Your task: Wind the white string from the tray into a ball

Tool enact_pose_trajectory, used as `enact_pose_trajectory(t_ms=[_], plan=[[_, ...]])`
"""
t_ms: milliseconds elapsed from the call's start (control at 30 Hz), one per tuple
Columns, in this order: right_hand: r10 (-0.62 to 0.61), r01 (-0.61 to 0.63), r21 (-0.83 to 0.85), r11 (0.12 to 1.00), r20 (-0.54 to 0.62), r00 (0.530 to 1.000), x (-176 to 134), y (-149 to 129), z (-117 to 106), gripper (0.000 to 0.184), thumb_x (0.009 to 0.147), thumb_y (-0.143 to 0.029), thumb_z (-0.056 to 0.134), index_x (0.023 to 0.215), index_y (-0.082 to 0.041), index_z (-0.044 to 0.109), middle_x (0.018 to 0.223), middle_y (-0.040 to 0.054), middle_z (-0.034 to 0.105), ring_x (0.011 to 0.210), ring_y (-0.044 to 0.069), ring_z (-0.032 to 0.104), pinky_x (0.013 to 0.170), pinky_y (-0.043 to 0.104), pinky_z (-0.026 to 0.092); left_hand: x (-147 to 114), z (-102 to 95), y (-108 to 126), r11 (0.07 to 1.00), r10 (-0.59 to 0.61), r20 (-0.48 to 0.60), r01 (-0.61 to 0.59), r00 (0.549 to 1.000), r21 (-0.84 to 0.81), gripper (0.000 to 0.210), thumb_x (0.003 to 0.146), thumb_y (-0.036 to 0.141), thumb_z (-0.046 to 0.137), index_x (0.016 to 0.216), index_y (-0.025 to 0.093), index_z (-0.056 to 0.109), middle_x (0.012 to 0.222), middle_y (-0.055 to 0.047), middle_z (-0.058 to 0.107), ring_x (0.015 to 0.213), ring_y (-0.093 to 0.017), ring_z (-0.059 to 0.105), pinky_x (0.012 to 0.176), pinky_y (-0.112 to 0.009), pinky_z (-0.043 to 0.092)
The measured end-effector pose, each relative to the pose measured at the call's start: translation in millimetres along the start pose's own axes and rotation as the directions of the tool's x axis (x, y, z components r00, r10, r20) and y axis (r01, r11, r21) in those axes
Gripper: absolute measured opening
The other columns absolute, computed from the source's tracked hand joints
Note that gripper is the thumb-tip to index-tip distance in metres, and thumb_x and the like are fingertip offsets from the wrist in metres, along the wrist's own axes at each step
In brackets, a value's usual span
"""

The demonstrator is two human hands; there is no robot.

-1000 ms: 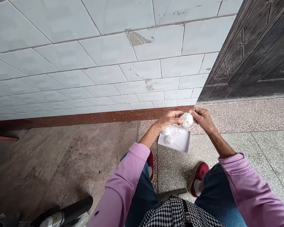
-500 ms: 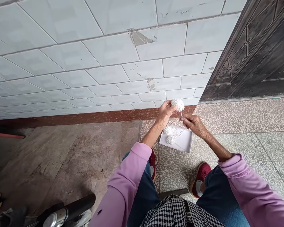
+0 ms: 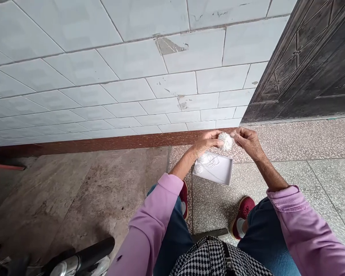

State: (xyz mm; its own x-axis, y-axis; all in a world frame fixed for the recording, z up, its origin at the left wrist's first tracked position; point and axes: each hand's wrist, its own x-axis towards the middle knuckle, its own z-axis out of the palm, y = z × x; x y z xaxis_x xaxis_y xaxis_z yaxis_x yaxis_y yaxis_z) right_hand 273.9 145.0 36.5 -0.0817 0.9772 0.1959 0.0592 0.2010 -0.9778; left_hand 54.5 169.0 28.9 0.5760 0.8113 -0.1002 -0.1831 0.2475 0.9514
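A round, fluffy white yarn pom-pom [image 3: 225, 142] is in my left hand [image 3: 205, 143], gripped at its left side between thumb and fingers. On the other side my right hand [image 3: 248, 142] pinches thumb and forefinger together right at the pom-pom's edge. Whatever lies between those fingertips is too small to make out. Below the hands, a shallow white box [image 3: 222, 174] sits on the floor. Inside it, at the left, are a small ball of white yarn [image 3: 199, 168] and loose loops of white yarn [image 3: 210, 160], partly covered by my left wrist.
A white tiled wall [image 3: 117, 92] with a red-brown base strip stands in front. To the right is a dark carved door [image 3: 310, 69]. My red shoes [image 3: 245, 211] flank the box. A black cylinder with a metal part [image 3: 89, 253] lies at the lower left.
My left hand has moved right and slightly down with the pom-pom, which has turned. My right hand has risen from the white strand under it to its right edge.
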Motion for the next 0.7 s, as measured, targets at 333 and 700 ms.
enact_pose_trajectory(t_ms=[333, 700], plan=[[0.106, -0.105, -0.010, 0.994, 0.048, 0.993, -3, 11, 12, 0.057, 0.089, -0.076, 0.078, 0.076, -0.021, 0.065, 0.055, -0.0028, 0.055, 0.047, 0.009, 0.041, 0.044, 0.024, 0.027, 9, 7.8, 1, 0.929, 0.072, -0.213, -0.143, 0.974, -0.340, 0.057, 0.061, 0.032, 0.096, 0.108, 0.019, 0.067, 0.109, -0.008, 0.071, 0.102, -0.021, 0.068, 0.087, -0.035, 0.059], [0.147, -0.136, -0.168, 0.976, 0.053, 0.988, 13, 47, -51, 0.058, 0.079, -0.068, 0.088, 0.062, -0.023, 0.057, 0.049, -0.0049, 0.047, 0.045, 0.008, 0.036, 0.043, 0.026, 0.026, -33, -86.6, 67, 0.707, 0.191, -0.809, -0.650, 0.556, -0.279, 0.020, 0.087, 0.020, 0.080, 0.103, 0.021, 0.067, 0.115, -0.011, 0.071, 0.115, -0.022, 0.067, 0.088, -0.027, 0.064]])
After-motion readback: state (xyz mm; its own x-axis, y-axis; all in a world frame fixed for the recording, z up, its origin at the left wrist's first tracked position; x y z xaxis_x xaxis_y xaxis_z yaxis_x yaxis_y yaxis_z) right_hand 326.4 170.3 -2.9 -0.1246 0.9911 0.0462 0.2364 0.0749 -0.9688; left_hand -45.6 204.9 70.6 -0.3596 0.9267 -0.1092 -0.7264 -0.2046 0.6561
